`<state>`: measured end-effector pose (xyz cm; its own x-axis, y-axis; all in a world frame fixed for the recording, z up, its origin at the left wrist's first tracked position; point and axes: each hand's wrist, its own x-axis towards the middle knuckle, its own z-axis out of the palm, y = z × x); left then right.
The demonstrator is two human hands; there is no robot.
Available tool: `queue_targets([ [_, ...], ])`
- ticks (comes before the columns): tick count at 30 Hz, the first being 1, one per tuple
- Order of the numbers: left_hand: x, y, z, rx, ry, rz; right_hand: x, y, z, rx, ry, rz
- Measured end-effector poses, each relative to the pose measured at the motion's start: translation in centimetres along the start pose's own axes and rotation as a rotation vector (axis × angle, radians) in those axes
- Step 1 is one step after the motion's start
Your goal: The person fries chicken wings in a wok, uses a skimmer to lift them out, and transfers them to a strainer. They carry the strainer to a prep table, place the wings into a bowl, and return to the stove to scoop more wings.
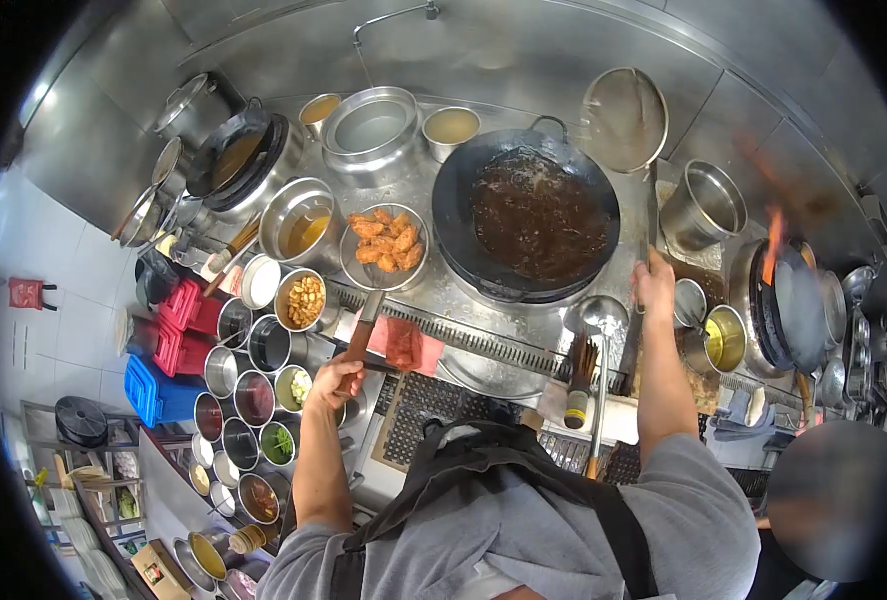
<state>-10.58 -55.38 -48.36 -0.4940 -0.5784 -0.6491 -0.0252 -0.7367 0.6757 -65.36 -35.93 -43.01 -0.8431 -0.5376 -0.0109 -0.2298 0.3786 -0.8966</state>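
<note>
My left hand [335, 382] is closed around the brown handle of a round metal strainer [419, 268]. Golden-brown fried chicken pieces [388, 240] lie in its bowl, left of a large black wok [453, 235]. Dark, bubbling oil [538, 215] fills the wok's bottom. On the wok's right, my right hand [653, 283] grips the long handle of a big round skimmer [623, 120]. The skimmer's head is up by the steel back wall, with no food visible in it. A red cloth [403, 345] lies just right of my left hand.
A large steel pot [371, 108] stands behind the strainer. Several ingredient tins [253, 398] crowd the left side. A ladle [603, 318] and a bamboo brush [580, 385] lie in front. At right, flames [773, 245] rise beside another wok [795, 305]; a person's blurred head [829, 500] is close by.
</note>
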Motion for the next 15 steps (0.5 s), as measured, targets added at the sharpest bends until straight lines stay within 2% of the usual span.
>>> queue_targets([
  [1,0.6,-0.2,-0.1,0.028,0.010,-0.018,0.8,0.9,-0.9,-0.409,0.164,-0.193],
  [2,0.7,0.0,0.7,0.059,0.015,-0.041,1.6,2.3,-1.8,-0.416,0.170,-0.176],
  [5,0.4,0.2,1.8,0.014,-0.005,-0.057,4.7,7.0,-3.8,-0.880,-0.015,-0.093],
  [6,-0.1,0.3,1.8,-0.004,0.010,-0.047,4.9,8.2,-4.7,-0.875,-0.031,-0.098],
  [8,0.1,-0.4,1.6,0.037,-0.002,-0.011,2.0,2.0,-6.7,-0.387,-0.002,0.071],
  [10,1.1,-0.8,1.5,0.033,0.011,-0.032,2.7,3.5,-8.6,-0.127,0.106,0.111],
  [11,1.0,-0.6,2.1,0.027,0.044,-0.032,3.8,5.5,-10.4,-0.135,0.048,-0.024],
  [12,1.1,-0.9,2.0,-0.009,0.055,-0.025,4.0,5.9,-11.5,-0.170,0.146,-0.017],
  [13,0.4,-1.0,2.8,-0.013,0.069,-0.006,6.5,10.5,-12.6,-0.057,0.264,-0.026],
  [14,-0.5,-1.0,3.5,-0.016,0.085,0.011,4.7,7.1,-13.5,0.186,0.177,0.126],
  [15,-1.3,-1.3,3.7,-0.029,0.058,0.017,5.2,8.2,-14.9,0.238,0.156,0.113],
])
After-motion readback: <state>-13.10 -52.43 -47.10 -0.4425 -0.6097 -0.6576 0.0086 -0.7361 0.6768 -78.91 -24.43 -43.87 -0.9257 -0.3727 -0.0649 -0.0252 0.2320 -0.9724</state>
